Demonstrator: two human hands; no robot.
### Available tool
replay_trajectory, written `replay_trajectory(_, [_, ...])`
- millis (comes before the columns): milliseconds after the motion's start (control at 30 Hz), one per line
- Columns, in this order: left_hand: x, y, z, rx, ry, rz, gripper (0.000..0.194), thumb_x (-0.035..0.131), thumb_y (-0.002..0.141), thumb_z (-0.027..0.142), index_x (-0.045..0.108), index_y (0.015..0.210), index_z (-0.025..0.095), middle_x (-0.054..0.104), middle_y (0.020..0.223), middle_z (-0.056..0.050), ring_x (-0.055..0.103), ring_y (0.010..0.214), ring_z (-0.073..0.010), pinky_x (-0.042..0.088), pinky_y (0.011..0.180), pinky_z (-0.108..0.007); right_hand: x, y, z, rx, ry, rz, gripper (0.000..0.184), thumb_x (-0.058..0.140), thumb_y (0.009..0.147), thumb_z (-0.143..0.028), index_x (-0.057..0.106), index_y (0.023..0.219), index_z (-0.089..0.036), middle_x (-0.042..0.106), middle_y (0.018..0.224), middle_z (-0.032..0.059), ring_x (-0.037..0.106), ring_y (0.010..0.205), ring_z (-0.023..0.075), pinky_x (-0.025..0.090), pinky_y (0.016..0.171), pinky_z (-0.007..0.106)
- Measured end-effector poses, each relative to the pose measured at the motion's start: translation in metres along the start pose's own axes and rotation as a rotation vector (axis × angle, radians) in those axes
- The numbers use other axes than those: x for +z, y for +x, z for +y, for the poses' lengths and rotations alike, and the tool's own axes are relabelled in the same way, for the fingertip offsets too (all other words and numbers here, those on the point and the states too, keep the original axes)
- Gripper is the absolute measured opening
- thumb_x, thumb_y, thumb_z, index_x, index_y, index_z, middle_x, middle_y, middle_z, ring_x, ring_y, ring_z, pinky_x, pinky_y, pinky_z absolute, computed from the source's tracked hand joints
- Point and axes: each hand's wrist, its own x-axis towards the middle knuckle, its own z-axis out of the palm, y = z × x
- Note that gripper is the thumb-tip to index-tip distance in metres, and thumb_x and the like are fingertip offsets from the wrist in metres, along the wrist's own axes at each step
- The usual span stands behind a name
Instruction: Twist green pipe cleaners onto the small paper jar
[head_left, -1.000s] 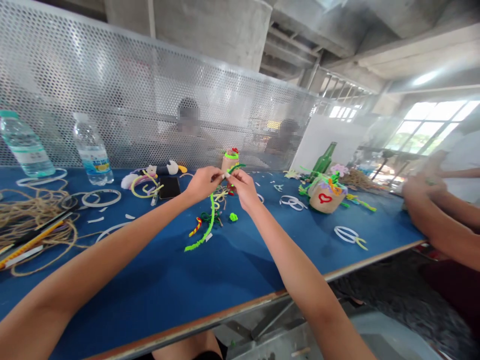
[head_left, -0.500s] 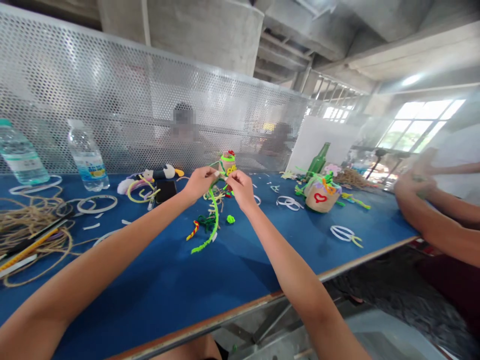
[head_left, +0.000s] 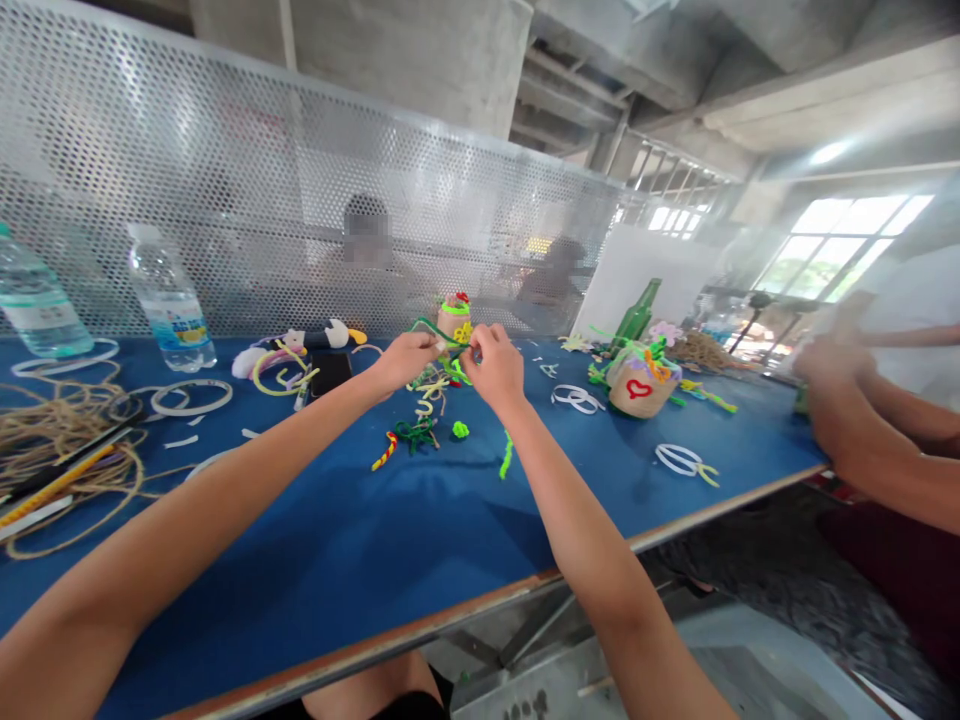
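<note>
My left hand [head_left: 405, 359] and my right hand [head_left: 494, 367] are held close together above the blue table [head_left: 390, 540], both pinched on a bright green pipe cleaner [head_left: 452, 366]. Its free end [head_left: 506, 456] hangs down behind my right forearm. Below the hands lie pipe cleaner scraps: a red and yellow striped piece [head_left: 385, 452], a dark green tangle [head_left: 417, 433] and a small green ball [head_left: 460, 430]. Just beyond my fingers stands a small decorated cup [head_left: 454, 315].
Two water bottles [head_left: 166, 300] and coils of jute rope [head_left: 64, 440] sit at the left, near a black phone [head_left: 330, 372] and white rings [head_left: 191, 396]. A heart-marked pot [head_left: 638, 384] and green glass bottle [head_left: 637, 315] stand right. Another person's arms [head_left: 870, 420] rest at the table's right end.
The long green pipe cleaner that trailed down to the table on the left has been pulled up and through; its end now hangs to the right, behind my right forearm.
</note>
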Motion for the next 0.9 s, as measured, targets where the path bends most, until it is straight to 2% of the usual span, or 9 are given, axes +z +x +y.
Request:
replay_trajectory(133, [0.003,-0.001,0.000,-0.119,-0.301,-0.040,0.014,0.053,0.072,0.021,0.060,0.064,0.013,0.057,0.067,-0.004,0.047,0.060,-0.0112,0.032,0.053,-0.024,0.009,0.000,-0.002,0.136,0.252,0.023,0.021,0.057,0.068,-0.014,0.038,0.064,-0.022,0.048,0.065,-0.0012,0.044,0.059,0.0137,0.034,0.059,0.028])
replay_trajectory(200, [0.002,-0.001,-0.001,-0.149,-0.406,-0.058,0.016,0.049,0.074,0.019,0.060,0.063,0.012,0.056,0.066,-0.004,0.047,0.058,-0.0108,0.031,0.051,-0.024,0.018,-0.001,-0.005,0.327,0.492,0.002,0.024,0.060,0.065,-0.017,0.037,0.061,-0.023,0.045,0.056,-0.0040,0.045,0.055,0.0132,0.036,0.057,0.027])
replay_trajectory(300, [0.000,0.001,-0.006,-0.157,-0.467,-0.050,0.018,0.048,0.077,0.018,0.059,0.064,0.012,0.055,0.064,-0.003,0.048,0.057,-0.0102,0.033,0.052,-0.023,0.031,-0.003,-0.010,0.643,0.921,-0.094,0.016,0.056,0.066,-0.019,0.041,0.064,-0.023,0.043,0.051,-0.0061,0.043,0.047,0.0116,0.034,0.049,0.025])
replay_trajectory(367, [-0.001,0.002,-0.010,-0.149,-0.459,-0.034,0.018,0.049,0.079,0.019,0.059,0.067,0.012,0.056,0.065,-0.002,0.049,0.058,-0.0098,0.035,0.054,-0.022,0.035,-0.003,-0.012,0.713,1.103,-0.155,0.014,0.054,0.068,-0.021,0.041,0.063,-0.022,0.042,0.049,-0.0067,0.038,0.042,0.0096,0.032,0.045,0.024])
replay_trajectory(500, [0.000,0.004,-0.018,-0.140,-0.443,-0.043,0.012,0.054,0.079,0.019,0.060,0.071,0.013,0.058,0.067,-0.001,0.051,0.059,-0.0095,0.037,0.056,-0.022,0.036,-0.003,-0.010,0.646,1.168,-0.202,0.023,0.060,0.069,-0.029,0.042,0.058,-0.021,0.041,0.047,-0.0066,0.034,0.039,0.0078,0.028,0.042,0.024])
replay_trajectory(600, [0.002,0.003,-0.021,-0.118,-0.426,-0.037,0.011,0.055,0.079,0.020,0.060,0.072,0.013,0.058,0.068,-0.001,0.050,0.059,-0.0092,0.037,0.056,-0.021,0.035,-0.003,-0.005,0.602,1.084,-0.180,0.021,0.063,0.065,-0.026,0.044,0.057,-0.021,0.043,0.045,-0.0070,0.035,0.039,0.0079,0.028,0.042,0.023])
replay_trajectory(700, [0.004,0.003,-0.022,-0.112,-0.401,-0.025,0.012,0.052,0.079,0.020,0.056,0.069,0.014,0.053,0.064,0.000,0.046,0.055,-0.0083,0.036,0.054,-0.021,0.033,-0.002,0.001,0.544,0.869,-0.140,0.019,0.060,0.064,-0.024,0.044,0.055,-0.022,0.045,0.045,-0.0061,0.035,0.040,0.0089,0.027,0.044,0.024])
replay_trajectory(833, [0.006,0.004,-0.024,-0.110,-0.353,-0.037,0.013,0.051,0.078,0.020,0.052,0.066,0.015,0.049,0.062,0.001,0.041,0.051,-0.0075,0.033,0.050,-0.021,0.030,-0.002,0.006,0.278,0.518,-0.020,0.020,0.055,0.065,-0.022,0.040,0.052,-0.023,0.046,0.048,-0.0041,0.038,0.048,0.0114,0.030,0.051,0.025])
replay_trajectory(900, [0.006,0.004,-0.025,-0.106,-0.317,-0.047,0.013,0.050,0.077,0.020,0.051,0.065,0.015,0.050,0.063,0.001,0.041,0.051,-0.0077,0.032,0.050,-0.021,0.028,-0.002,0.006,0.188,0.405,0.003,0.020,0.051,0.066,-0.017,0.037,0.053,-0.023,0.044,0.050,-0.0038,0.038,0.050,0.0122,0.029,0.053,0.025])
